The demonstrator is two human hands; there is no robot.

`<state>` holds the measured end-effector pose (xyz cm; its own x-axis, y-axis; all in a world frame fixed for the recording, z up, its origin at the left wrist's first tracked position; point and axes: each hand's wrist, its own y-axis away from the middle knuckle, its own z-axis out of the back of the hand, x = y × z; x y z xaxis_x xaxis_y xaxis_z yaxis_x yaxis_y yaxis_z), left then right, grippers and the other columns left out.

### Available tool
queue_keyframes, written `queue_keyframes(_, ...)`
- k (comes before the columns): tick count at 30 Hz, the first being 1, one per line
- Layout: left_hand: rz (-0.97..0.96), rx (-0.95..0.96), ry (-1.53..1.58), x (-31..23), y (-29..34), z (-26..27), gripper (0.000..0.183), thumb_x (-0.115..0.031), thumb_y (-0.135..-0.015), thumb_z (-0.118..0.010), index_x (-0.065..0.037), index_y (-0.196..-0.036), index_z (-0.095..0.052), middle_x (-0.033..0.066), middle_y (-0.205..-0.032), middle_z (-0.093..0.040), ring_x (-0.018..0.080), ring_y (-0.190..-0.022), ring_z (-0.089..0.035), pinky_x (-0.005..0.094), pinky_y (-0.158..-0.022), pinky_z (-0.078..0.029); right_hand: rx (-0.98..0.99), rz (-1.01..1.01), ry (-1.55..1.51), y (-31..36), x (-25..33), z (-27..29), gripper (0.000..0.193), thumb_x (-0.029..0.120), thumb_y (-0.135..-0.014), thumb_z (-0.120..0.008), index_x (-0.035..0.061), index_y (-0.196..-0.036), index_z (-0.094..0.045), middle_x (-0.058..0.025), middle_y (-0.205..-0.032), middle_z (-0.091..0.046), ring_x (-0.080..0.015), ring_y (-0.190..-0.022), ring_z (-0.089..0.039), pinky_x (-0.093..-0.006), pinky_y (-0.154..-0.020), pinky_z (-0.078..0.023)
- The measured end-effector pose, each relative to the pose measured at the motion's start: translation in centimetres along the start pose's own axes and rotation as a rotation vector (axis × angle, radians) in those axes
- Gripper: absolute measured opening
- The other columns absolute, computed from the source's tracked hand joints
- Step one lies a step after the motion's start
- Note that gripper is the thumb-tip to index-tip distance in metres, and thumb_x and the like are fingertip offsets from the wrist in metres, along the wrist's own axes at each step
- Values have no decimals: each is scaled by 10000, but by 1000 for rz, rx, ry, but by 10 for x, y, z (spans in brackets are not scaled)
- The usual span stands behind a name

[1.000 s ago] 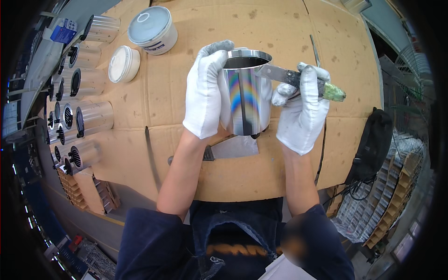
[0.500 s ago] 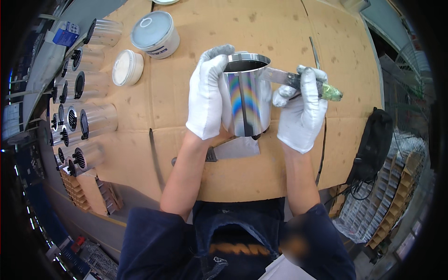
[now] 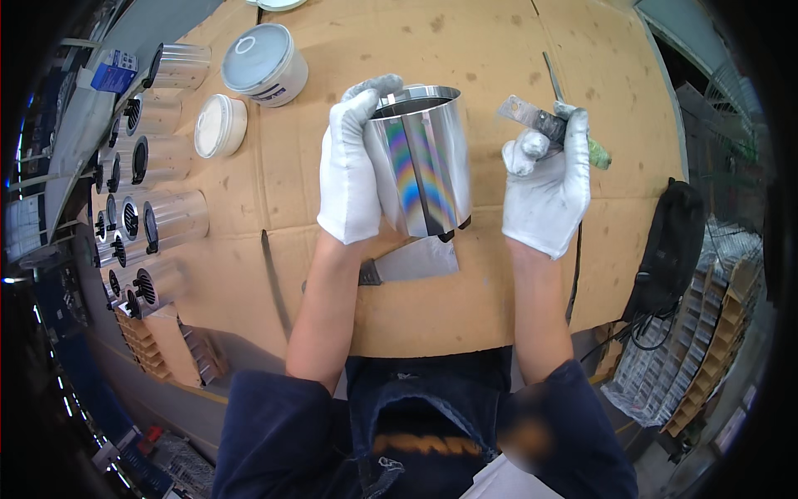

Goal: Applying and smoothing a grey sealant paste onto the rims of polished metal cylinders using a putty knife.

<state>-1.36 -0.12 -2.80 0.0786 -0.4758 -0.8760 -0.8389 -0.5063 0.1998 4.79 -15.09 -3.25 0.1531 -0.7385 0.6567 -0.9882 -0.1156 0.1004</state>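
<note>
A shiny metal canister [image 3: 426, 166] is tilted slightly in front of me, its open top leaning left and a dark stripe with a rainbow sheen running down its side. White-gloved, my left hand [image 3: 351, 170] grips its left wall, with fingers over the rim. My right hand [image 3: 544, 195], also gloved, is closed around a small scraper [image 3: 544, 125] with a black and green-wrapped handle. The scraper's short blade points left, apart from the canister. Beneath the canister, a wide putty knife [image 3: 418, 259] lies on the cardboard; my left forearm partly hides its handle.
Several metal canisters [image 3: 176, 218] with black fittings stand along the left edge. A lidded white bucket [image 3: 266, 66] and a smaller white tub [image 3: 221, 126] stand at the far left of the cardboard-covered table [image 3: 399, 320]. A black bag [image 3: 667, 245] lies at the right edge.
The scraper has come away from the canister's rim as my right hand moved slightly right. My left hand has shifted the canister left and tilted it.
</note>
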Motion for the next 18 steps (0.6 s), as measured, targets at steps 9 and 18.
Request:
queue_keyframes(9,43,7,-173,1,-15,2,480,-417,-969,-402,-8,-1127,-598,91,-1119,-603,182,-1065,-537,308,-974,-387,2,0,-62,-3,5,10,260,261,-1016,-441,48,-1065,-583,-102,-830,-624,-117,-589,-445,-261,-551,-355)
queue_keyframes(18,86,-19,-46,4,-18,9,486,-446,-932,-449,-21,-1105,-608,85,-1110,-608,184,-1045,-558,317,-959,-414,-21,91,196,17,28,18,233,188,-974,-535,7,-1120,-539,-137,-786,-641,-139,-549,-584,-230,-454,-447)
